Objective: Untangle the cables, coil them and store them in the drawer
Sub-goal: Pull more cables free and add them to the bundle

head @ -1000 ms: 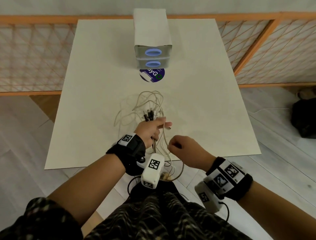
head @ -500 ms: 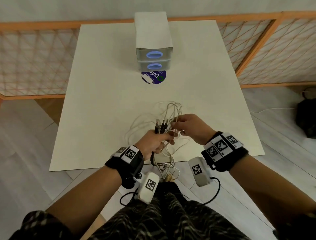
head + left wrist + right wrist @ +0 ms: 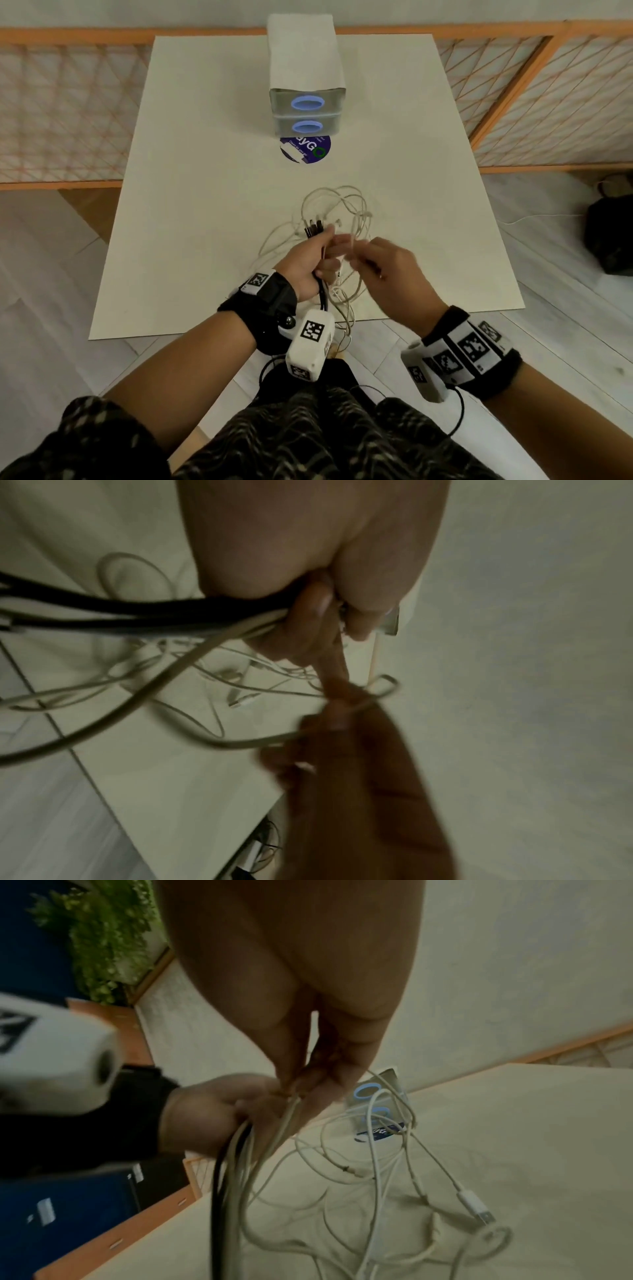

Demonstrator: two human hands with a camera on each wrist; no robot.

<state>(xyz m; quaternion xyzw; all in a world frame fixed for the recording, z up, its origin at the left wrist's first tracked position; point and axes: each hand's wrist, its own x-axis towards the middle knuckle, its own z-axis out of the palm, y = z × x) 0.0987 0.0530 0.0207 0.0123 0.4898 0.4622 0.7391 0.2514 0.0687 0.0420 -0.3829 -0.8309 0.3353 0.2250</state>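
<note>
My right hand [image 3: 387, 270] has moved in beside my left hand [image 3: 305, 263] at the frame's centre, now pinching one white strand while my left grips the cables [image 3: 337, 209] by their plugs, so untangling continues, the drawer [image 3: 306, 102] at top still closed.

Head view: high, facing forward and down over the table [image 3: 205, 240], both hands at lower centre. The 2 wrist views: close, looking along each hand; all 3 share the cables [image 3: 342, 205] [image 3: 171, 685] [image 3: 377, 1164].
</note>
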